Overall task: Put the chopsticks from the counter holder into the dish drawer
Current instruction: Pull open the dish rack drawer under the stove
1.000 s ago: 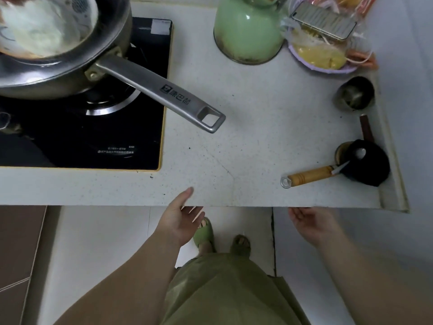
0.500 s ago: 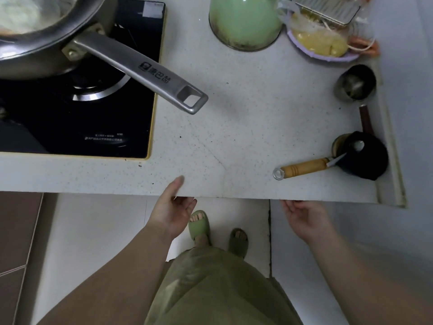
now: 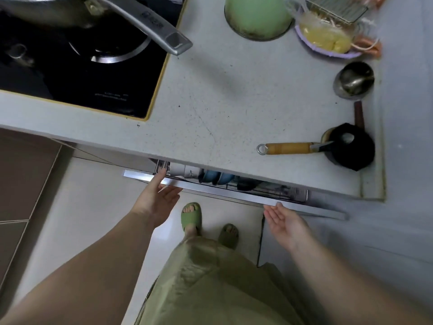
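My left hand (image 3: 159, 198) is palm up with the fingers hooked under the silver front edge of the drawer (image 3: 234, 195), thumb lying on top of it near the left end. My right hand (image 3: 283, 219) is spread and loose, palm up, with only the fingertips touching the underside of the same edge further right; it grips nothing. The drawer stands out just a little from under the counter (image 3: 222, 113), and through the gap I see a wire rack with a white dish and blue bowls (image 3: 218, 178) standing on edge.

I judge the drawer heavy and rattly with crockery, so I would pull evenly from both ends of the rigid edge, slowly.

The chopsticks are not in sight, nor any holder I can be sure of. On the counter lie a wooden-handled tool (image 3: 290, 148) beside a black cup (image 3: 349, 146). Chopsticks should be light, stiff and slippery; I would gather them as one bundle around the middle.
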